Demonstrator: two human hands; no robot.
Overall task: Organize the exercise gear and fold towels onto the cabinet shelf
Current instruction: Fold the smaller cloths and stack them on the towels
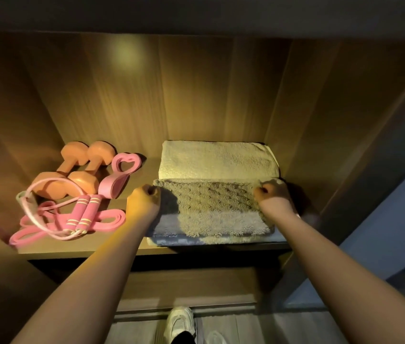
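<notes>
Grey towel (211,204), centre-right on cabinet shelf (146,171), atop a largely hidden bluish towel (169,240); far corners pinched by curled left hand (144,198) and right hand (273,194), fingertips blurred, forearms cut off below.

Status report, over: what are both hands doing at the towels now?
Left grip and right grip each pinch a far corner of the grey towel. Towel lies in front of the cream towel. Dumbbells, jump rope apart at left.

A warm glow (127,54) lights the wood-grain back panel (196,95) of the cabinet (345,108), with a grey wall (382,232) right of it and pale floor (258,328) below.
</notes>
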